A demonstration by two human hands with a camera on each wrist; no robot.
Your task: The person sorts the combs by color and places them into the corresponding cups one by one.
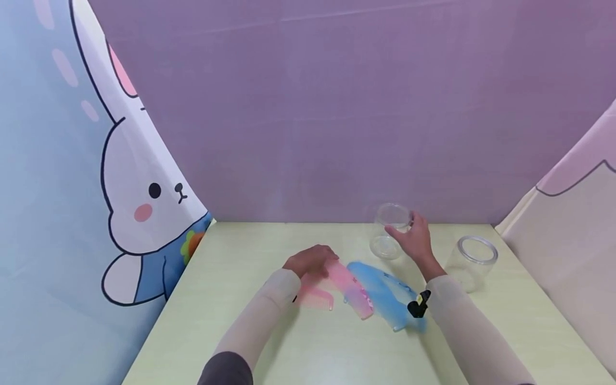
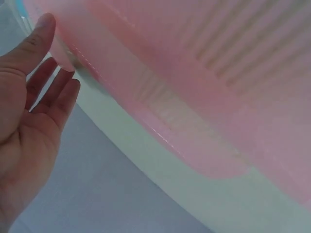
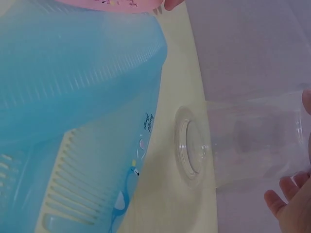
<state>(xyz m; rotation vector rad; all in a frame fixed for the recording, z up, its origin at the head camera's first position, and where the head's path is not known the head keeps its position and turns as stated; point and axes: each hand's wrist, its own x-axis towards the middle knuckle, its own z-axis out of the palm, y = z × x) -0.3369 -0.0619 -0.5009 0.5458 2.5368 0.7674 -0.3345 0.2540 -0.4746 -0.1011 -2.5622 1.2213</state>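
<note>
My left hand point(image 1: 315, 260) holds the upper end of a pink translucent plastic holder point(image 1: 347, 286) with slotted sides. In the left wrist view, the thumb lies along one face of its edge and the other fingers are behind it. Just right of it, a blue translucent holder point(image 1: 382, 299) of like make, with printed drawings and slats, lies on the table. My right hand point(image 1: 416, 238) grips a clear round jar point(image 1: 391, 232) near its rim, thumb and fingers on opposite sides. The jar looks upright, its round base point(image 3: 190, 146) low over or on the table.
A second clear jar point(image 1: 470, 266) stands to the right of my right forearm. The pale table point(image 1: 245, 251) ends at a purple backdrop point(image 1: 308, 117). A curtain with a rabbit print point(image 1: 139, 214) hangs at left, and another printed cloth point(image 1: 577, 235) at right.
</note>
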